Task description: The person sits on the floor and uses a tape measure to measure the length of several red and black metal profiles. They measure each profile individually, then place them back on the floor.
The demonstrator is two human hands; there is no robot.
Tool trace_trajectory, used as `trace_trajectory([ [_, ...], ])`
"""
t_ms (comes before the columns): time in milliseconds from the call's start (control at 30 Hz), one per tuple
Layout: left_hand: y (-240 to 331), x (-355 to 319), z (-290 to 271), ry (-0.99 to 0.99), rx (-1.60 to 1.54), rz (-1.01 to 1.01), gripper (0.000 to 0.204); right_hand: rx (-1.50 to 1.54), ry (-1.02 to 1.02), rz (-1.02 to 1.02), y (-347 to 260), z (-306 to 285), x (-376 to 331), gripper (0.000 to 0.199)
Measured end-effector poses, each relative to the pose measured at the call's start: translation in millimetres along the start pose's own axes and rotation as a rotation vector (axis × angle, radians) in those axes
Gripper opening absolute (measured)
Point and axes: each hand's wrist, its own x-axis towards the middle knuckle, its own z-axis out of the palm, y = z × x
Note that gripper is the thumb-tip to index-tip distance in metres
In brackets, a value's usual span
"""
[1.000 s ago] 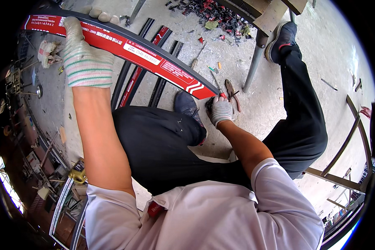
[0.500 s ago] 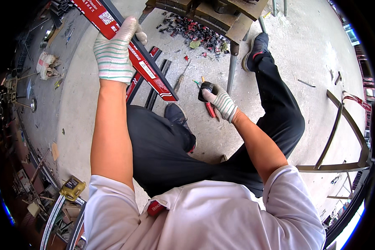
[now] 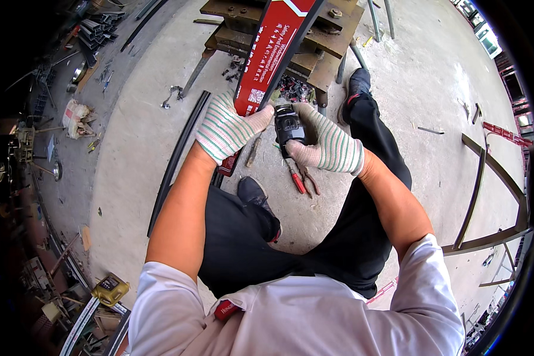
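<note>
So, the left hand (image 3: 230, 126) grips a red profile (image 3: 271, 62), right hand (image 3: 329, 144) a black device (image 3: 288, 123).

Red strip (image 3: 270, 65) (white-printed, black-edged), pale gloves (image 3: 225, 126) striped green, black device (image 3: 289, 124), red tool handle (image 3: 297, 183), black trousers (image 3: 237, 249)

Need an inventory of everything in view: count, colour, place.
Printed strip: 1, red and black, in left hand
Boxy handheld tool: 1, black, in right hand
Pliers: 1, brownish, floor, centre
Red-handled tool: 1, beside pliers
Wooden-handled tool: 1, brown, floor, centre
Long strip: 1, black, floor, left
Bench: 1, brown, top centre
Scraps: uncounted, dark and reddish, under bench
Angled frame: 1, dark, right
Case-like object: 1, yellow, lower left
Clutter: uncountable, mixed, dim left rim
Shirt: 1, pale, bottom
Trousers: 1 pair, black, lower centre
Shoes: 2, dark, centre and upper right
Hands: 2, gloved, pale with green stripes, centre
</note>
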Motion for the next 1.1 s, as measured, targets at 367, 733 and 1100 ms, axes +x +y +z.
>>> trace_trajectory([
  [367,5,10,3,-0.016,-0.102,-0.060,0.016,-0.144,-0.020,0.115,-30,-16,10,0.073],
  [733,18,8,10,-0.076,-0.003,-0.058,0.018,-0.283,-0.009,0.110,-33,-19,4,0.065],
  [1100,12,6,11,-0.083,-0.102,-0.096,0.012,-0.250,-0.034,0.018,-15,-19,9,0.054],
])
